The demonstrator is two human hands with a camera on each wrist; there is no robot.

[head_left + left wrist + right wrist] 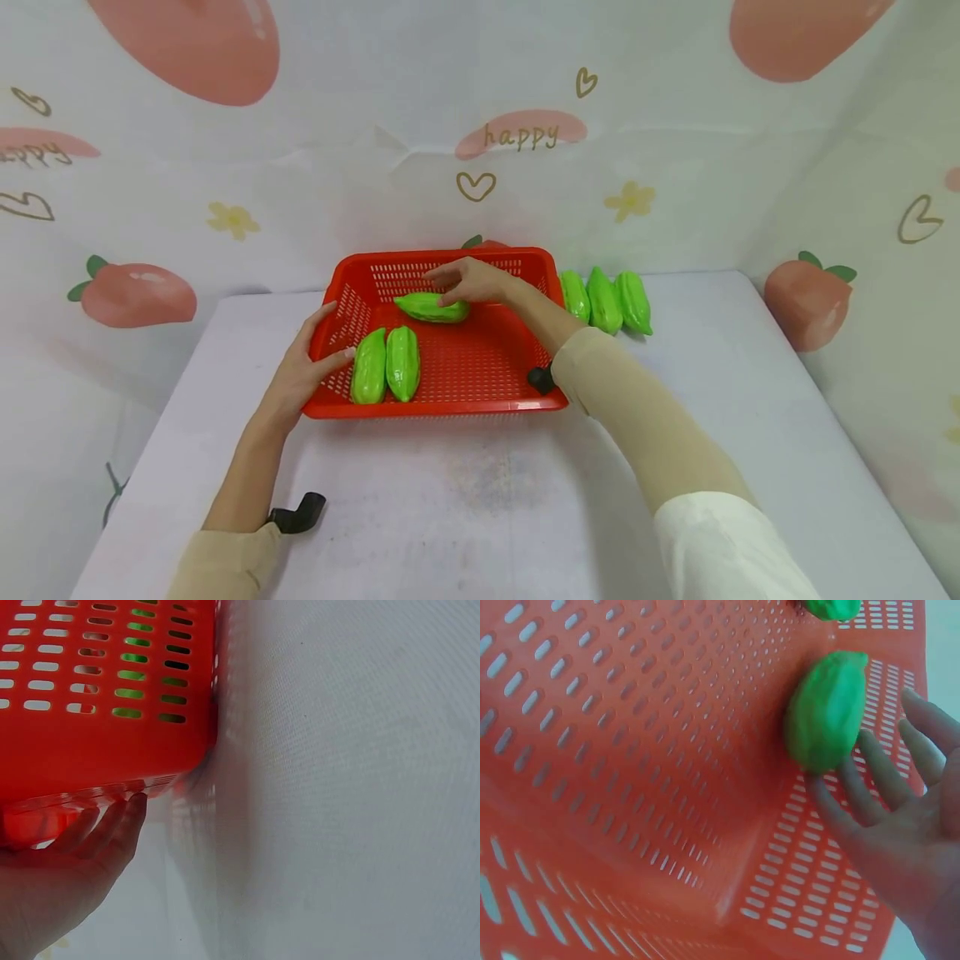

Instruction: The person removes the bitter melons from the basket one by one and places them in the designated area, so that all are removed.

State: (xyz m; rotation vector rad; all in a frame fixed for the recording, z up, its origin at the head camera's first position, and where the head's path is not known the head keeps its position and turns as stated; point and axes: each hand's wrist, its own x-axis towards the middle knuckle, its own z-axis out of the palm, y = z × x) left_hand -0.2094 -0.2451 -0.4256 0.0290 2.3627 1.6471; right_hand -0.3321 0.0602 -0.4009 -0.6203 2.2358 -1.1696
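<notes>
A red slotted plastic basket (480, 407) stands on the table. My left hand (294, 375) holds its left side, thumb over the rim and fingers along the outer wall, also seen by the left wrist camera. Inside, a shiny green bitter melon (432, 307) lies lengthwise near the back wall. My right hand (900, 825) reaches in over it, fingers spread and fairly straight, the fingertips at one end of this bitter melon. Two more bitter melons, one (369, 367) beside the other (403, 363), lie side by side at the basket's front left.
Outside the basket's right wall, three bitter melons (604, 302) lie in a row on the white table (750, 417). A printed cloth (337, 192) hangs behind the table. Black pieces (298, 513) stick out at both wrists.
</notes>
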